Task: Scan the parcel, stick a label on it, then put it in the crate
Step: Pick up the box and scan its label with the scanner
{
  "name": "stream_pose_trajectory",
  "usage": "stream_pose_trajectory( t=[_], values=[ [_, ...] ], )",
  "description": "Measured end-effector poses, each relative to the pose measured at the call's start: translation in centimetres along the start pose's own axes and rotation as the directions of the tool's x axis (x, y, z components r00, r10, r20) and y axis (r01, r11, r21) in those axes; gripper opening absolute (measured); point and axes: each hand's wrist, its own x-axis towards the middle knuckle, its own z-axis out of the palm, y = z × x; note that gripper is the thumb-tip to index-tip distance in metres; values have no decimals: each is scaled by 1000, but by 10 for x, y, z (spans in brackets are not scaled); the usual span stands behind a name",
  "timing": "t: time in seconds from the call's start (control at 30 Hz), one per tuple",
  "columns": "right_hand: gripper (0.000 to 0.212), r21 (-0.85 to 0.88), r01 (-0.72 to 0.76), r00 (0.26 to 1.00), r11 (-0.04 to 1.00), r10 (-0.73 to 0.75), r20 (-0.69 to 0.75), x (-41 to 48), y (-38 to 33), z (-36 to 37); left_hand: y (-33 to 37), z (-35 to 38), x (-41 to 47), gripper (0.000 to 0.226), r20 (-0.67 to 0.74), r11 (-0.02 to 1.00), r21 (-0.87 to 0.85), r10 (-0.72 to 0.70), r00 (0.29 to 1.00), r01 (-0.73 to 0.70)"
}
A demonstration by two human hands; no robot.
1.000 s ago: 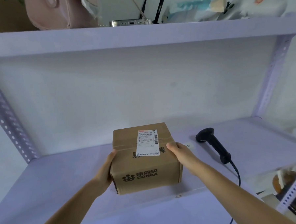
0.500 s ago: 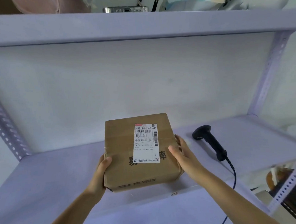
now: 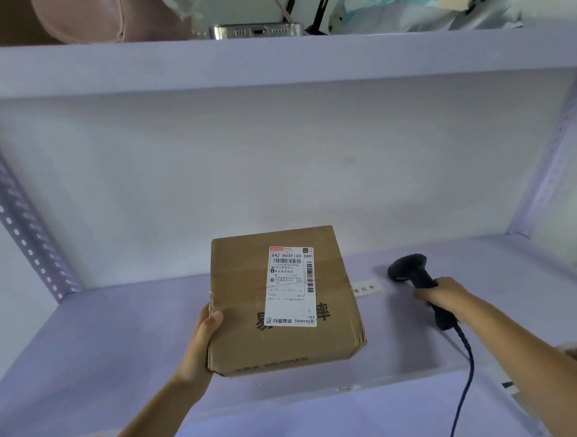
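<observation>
A brown cardboard parcel point(image 3: 241, 307) is tilted up above the pale shelf point(image 3: 86, 346), its top face toward me. A white shipping label point(image 3: 290, 285) with barcodes is stuck on that face. My left hand point(image 3: 203, 339) grips the parcel's left side and lower corner, thumb on top. To the right, a black handheld scanner point(image 3: 413, 272) lies on the shelf, head pointing left toward the parcel. My right hand point(image 3: 445, 297) is wrapped around its handle. Its dark cable point(image 3: 466, 376) runs down over the shelf's front edge.
A small white strip with printed characters point(image 3: 364, 288) lies on the shelf between parcel and scanner. The upper shelf point(image 3: 272, 58) carries a pink bag point(image 3: 102, 17), a phone point(image 3: 257, 30) and cables. Perforated metal uprights point(image 3: 16, 226) stand at left and right.
My right hand let go of the parcel's right side and moved right onto the scanner's handle. The left hand alone now holds the parcel, tilted more toward me.
</observation>
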Motion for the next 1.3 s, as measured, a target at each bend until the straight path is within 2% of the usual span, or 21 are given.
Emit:
stream_pose_trajectory(
  t=[0.1,0.17,0.33,0.47,0.6,0.73,0.83,0.93,1.07,1.3],
  values=[
    [12,90,0,1000,996,2,-26,1,5,4,0,1,-2,68,-15,1000,-5,13,1000,-13],
    [7,181,-17,1000,983,18,-4,-2,8,0,1,1,-3,73,-11,1000,0,25,1000,-25],
    [19,369,171,981,913,-191,18,-15,-1,-28,3,0,-3,79,-5,1000,5,26,1000,-26],
    [27,474,305,900,826,-412,139,-46,-38,-63,2,1,-3,80,-2,1000,6,26,1000,-26],
    [21,274,503,771,820,-569,286,-93,-73,-83,3,1,-2,71,3,999,0,41,999,-41],
    [23,39,686,675,726,-656,336,-129,-94,-75,4,1,-4,74,18,999,1,51,999,-51],
    [26,-146,729,664,669,-640,387,-138,-98,-61,5,1,-4,74,25,998,22,57,998,-57],
    [24,-222,741,661,634,-629,410,-137,-96,-48,5,1,-5,79,25,998,31,62,998,-63],
    [19,-283,767,639,575,-646,418,-132,-92,-42,3,0,-4,78,28,998,32,54,998,-54],
    [18,-301,775,631,555,-658,411,-125,-92,-40,0,-2,-2,73,40,997,35,72,997,-74]
  ],
)
